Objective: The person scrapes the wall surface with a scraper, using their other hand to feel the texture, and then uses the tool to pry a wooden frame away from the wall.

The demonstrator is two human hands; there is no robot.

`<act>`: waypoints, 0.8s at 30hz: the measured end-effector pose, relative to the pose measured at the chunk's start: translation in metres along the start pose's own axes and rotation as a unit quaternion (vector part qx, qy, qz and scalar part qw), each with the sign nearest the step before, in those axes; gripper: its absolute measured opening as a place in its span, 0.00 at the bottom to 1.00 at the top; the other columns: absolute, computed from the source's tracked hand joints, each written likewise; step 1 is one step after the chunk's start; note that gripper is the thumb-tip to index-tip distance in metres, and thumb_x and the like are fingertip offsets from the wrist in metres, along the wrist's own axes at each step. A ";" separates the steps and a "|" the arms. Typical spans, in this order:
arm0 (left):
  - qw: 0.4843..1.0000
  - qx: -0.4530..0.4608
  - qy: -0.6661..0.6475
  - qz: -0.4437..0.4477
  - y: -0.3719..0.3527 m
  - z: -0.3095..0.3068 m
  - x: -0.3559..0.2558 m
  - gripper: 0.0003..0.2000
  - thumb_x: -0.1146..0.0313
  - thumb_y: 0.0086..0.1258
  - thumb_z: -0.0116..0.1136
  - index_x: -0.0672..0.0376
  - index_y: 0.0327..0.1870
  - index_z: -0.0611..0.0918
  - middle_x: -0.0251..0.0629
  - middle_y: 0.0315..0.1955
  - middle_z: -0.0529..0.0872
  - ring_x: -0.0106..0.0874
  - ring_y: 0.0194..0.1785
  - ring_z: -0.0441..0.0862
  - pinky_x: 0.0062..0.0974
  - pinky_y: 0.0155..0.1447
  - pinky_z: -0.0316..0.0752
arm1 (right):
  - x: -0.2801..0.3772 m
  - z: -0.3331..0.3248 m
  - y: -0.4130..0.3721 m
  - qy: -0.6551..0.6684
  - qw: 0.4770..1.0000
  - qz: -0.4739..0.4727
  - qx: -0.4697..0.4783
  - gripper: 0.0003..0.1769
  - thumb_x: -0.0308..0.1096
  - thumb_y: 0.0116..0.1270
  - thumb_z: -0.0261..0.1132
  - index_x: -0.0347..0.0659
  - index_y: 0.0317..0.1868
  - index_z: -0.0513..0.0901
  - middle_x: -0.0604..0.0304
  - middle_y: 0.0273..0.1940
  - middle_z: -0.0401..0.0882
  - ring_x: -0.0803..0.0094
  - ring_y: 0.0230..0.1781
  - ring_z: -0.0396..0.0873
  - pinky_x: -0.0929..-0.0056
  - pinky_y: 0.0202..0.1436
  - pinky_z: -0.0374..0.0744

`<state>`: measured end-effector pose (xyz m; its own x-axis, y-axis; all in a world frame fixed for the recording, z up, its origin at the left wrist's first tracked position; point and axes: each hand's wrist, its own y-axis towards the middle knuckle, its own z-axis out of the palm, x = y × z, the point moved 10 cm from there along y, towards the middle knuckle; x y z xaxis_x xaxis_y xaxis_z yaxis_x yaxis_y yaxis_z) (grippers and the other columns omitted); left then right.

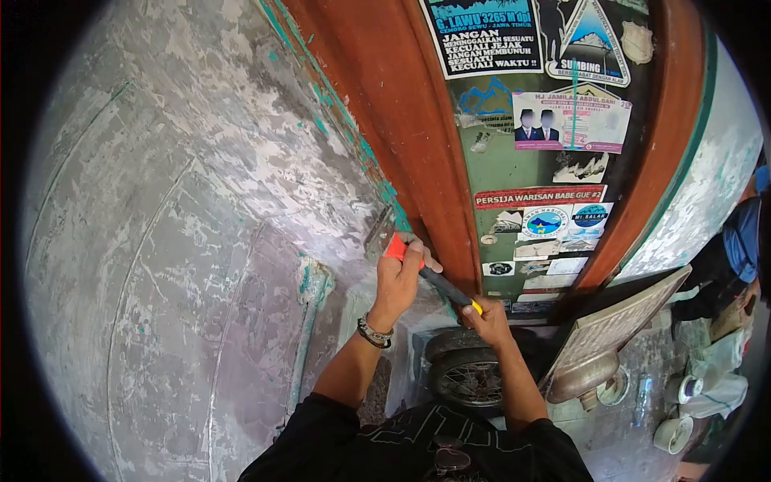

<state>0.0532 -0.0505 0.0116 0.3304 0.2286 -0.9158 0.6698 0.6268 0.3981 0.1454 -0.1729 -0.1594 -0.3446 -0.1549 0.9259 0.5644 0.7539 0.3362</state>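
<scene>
A long-handled scraper [440, 283], with a red section near its head and a yellow ring near its end, slants across the middle of the view. Close behind its head, my left hand [399, 271] is wrapped round the red part. My right hand [487, 320] grips the dark handle's lower end by the yellow ring. The metal blade [379, 230] lies against the patchy grey wall [297, 161], beside the brown door frame [401, 112]. Turquoise paint traces run along the joint of wall and frame.
A sticker-covered green door panel [502, 169] stands right of the frame. Below are a spoked wheel [470, 376], a leaning woven panel [614, 321] and a metal pot [582, 377]. White tubs [673, 435] and a plastic bottle [643, 399] stand on the floor at right.
</scene>
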 end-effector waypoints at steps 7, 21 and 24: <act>0.999 0.000 0.039 0.007 0.006 -0.002 -0.011 0.07 0.69 0.77 0.45 0.63 0.39 0.70 0.37 0.25 0.76 0.30 0.28 0.78 0.29 0.38 0.78 | -0.004 0.005 0.003 0.007 1.000 0.019 0.011 0.21 0.46 0.64 0.65 0.35 0.27 0.75 0.46 0.20 0.69 0.51 0.20 0.68 0.61 0.27 0.68; 0.999 0.027 0.000 -0.020 -0.008 -0.005 0.029 0.05 0.72 0.78 0.44 0.65 0.44 0.70 0.39 0.29 0.78 0.30 0.34 0.83 0.29 0.44 0.79 | -0.012 -0.013 -0.006 -0.057 0.998 0.029 0.001 0.22 0.51 0.62 0.66 0.37 0.27 0.78 0.47 0.19 0.74 0.53 0.22 0.78 0.62 0.27 0.72; 0.999 0.025 -0.039 -0.017 -0.007 -0.001 0.031 0.06 0.71 0.78 0.44 0.64 0.45 0.70 0.40 0.30 0.80 0.30 0.37 0.83 0.28 0.47 0.78 | -0.011 -0.026 0.002 -0.047 0.998 0.035 -0.006 0.23 0.52 0.61 0.66 0.37 0.27 0.79 0.48 0.19 0.74 0.51 0.22 0.78 0.61 0.27 0.72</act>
<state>0.0580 -0.0466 -0.0194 0.3569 0.1471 -0.9225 0.7133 0.5947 0.3708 0.1695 -0.1863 -0.1646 -0.3726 -0.0407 0.9271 0.5981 0.7533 0.2734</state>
